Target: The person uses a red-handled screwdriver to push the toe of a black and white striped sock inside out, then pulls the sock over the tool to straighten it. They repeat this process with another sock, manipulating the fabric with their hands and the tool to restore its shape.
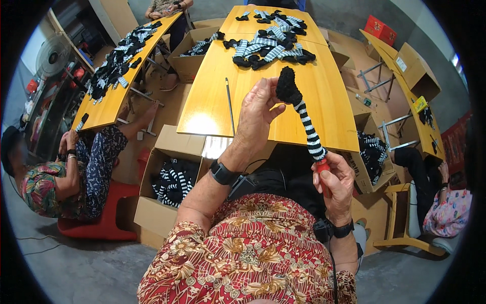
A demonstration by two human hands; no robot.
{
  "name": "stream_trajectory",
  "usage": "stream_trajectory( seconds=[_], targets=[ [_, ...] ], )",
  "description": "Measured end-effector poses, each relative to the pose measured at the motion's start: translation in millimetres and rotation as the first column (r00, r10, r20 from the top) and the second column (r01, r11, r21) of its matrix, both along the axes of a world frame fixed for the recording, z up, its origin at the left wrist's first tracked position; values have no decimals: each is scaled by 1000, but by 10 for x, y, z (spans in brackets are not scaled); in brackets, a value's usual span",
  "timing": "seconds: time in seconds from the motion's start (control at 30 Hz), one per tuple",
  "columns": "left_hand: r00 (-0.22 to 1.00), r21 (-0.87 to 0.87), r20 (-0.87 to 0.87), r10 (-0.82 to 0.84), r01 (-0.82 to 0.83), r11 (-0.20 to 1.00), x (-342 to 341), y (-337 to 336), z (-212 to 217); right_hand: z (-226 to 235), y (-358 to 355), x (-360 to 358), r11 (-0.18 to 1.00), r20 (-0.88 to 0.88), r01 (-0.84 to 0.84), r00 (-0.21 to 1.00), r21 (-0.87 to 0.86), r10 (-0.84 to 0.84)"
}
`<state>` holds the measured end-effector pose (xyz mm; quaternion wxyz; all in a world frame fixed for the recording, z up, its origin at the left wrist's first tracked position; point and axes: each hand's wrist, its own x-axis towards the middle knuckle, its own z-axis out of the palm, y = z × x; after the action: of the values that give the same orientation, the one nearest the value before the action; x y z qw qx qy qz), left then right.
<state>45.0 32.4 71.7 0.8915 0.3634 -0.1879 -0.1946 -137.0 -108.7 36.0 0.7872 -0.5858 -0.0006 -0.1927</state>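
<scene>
The right hand (336,180) is closed in a fist around a red-handled rod (323,166), over which a black-and-white striped knitted sock with a black fuzzy toe (304,114) is pulled, so the sock stands up tilted toward the left hand. The left hand (255,114) is raised beside the sock's black end, fingers loosely spread and curved, the fingertips just touching or nearly touching the fuzzy toe; I cannot tell which. Both are held above the near edge of a glossy yellow wooden table (212,96). A thin dark metal rod (230,104) lies on the table just left of the left hand. Further back on the table sits a heap of black and striped socks (273,45). Below the table's left corner an open cardboard box of striped socks (172,182) stands on the floor.
</scene>
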Motion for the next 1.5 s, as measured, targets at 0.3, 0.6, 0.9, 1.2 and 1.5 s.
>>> stream_trajectory(
  seconds=[0.3,0.6,0.9,1.2,1.5],
  targets=[
    [991,77,136,9,-19,997,5,-42,-59,-8,-12,-38,998,-10,19,1000,-54,-19],
    [965,132,263,-24,-11,991,93,-49,-122,40,66,-106,907,9,172,983,-384,-182],
    [887,159,461,23,-108,981,185,132,5,146,26,-132,644,192,260,965,-720,-176],
    [943,-46,313,114,-104,993,117,-89,38,140,195,-42,504,339,422,906,-754,-252],
    [930,-73,359,75,-52,996,98,-168,-123,106,232,28,533,338,425,905,-732,-258]
  ],
)
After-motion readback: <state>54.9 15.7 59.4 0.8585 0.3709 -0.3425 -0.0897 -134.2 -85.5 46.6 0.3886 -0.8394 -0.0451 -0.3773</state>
